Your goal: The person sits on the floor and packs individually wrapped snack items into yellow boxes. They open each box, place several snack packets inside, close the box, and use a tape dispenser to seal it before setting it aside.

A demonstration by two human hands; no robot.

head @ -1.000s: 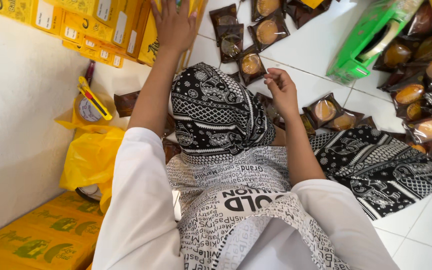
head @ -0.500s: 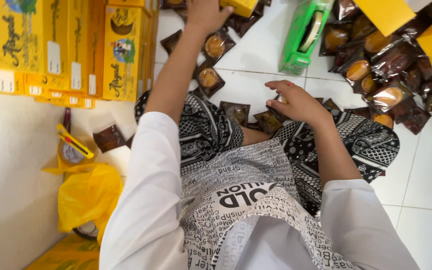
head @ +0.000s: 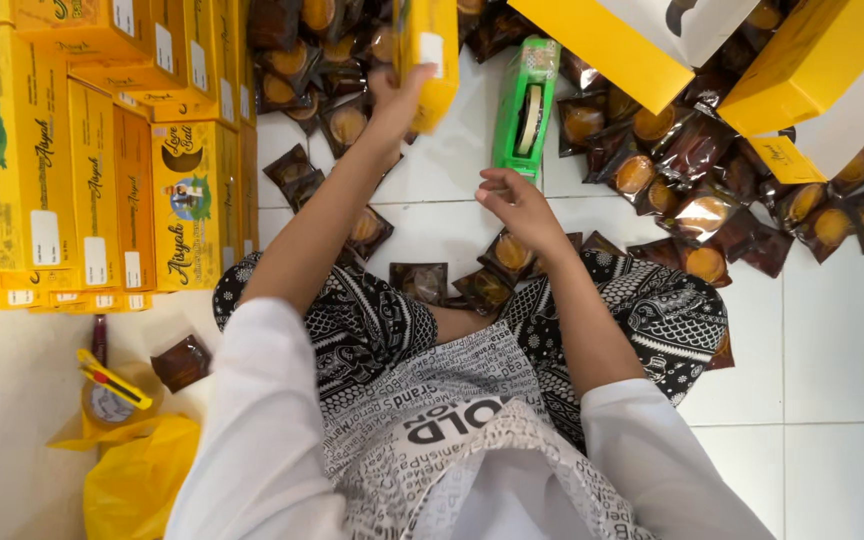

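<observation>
Your left hand (head: 397,95) is clamped on a yellow box (head: 430,55), right hand (head: 514,205) loosely apart above dark packets (head: 510,255); risk: box slipping onto them.

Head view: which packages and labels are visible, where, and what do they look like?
Yellow rectangular carton: top centre, held by left hand.
Stacked yellow-orange cartons with white stickers: left.
Dark clear-fronted snack packets: scattered on the floor, top and right.
Green tape dispenser: ahead of right hand.
Open yellow boxes: top right.
</observation>
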